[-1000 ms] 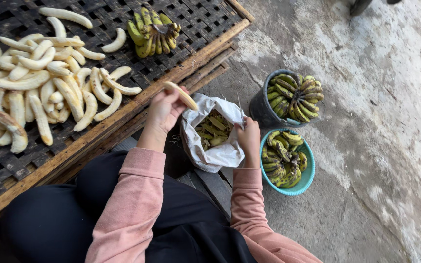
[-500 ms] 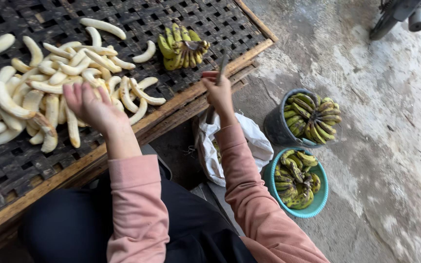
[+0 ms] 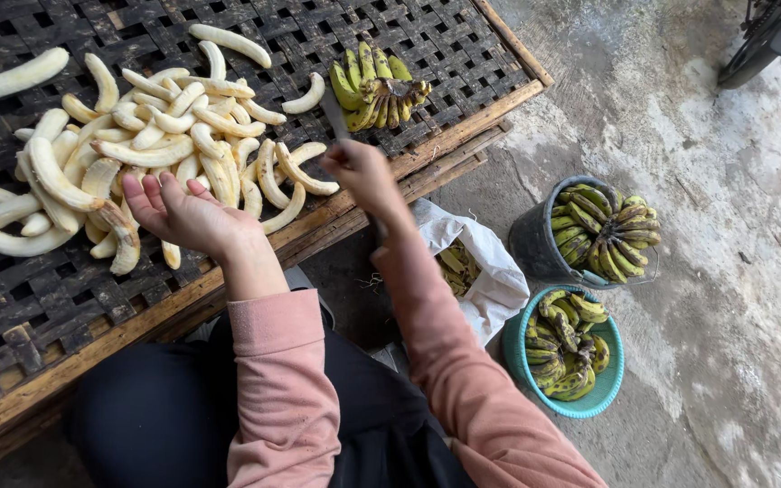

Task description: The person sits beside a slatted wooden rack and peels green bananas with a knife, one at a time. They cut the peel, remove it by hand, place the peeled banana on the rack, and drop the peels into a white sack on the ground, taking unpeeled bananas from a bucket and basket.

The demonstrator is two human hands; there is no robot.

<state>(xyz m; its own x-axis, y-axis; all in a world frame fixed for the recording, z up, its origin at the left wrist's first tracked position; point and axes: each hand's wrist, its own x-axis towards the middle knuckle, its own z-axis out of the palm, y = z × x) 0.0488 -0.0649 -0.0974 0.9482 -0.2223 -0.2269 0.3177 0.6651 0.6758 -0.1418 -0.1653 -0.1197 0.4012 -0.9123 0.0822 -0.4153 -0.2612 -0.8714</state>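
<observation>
Left hand (image 3: 178,212) spread over peeled bananas (image 3: 151,149), right hand (image 3: 363,172) gripping knife (image 3: 334,113) nr green bunch (image 3: 374,86)

Cream peeled bananas (image 3: 146,154), green-yellow bunch (image 3: 377,86), teal basin (image 3: 607,393), pink sleeves (image 3: 286,380).

An open white sack (image 3: 490,276) sits beside the tubs.

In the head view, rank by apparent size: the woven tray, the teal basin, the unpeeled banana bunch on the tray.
1. Woven tray, largest by far.
2. Teal basin.
3. Unpeeled banana bunch, though it lies farther from the camera, so its rank below the basin is unsure.
</observation>
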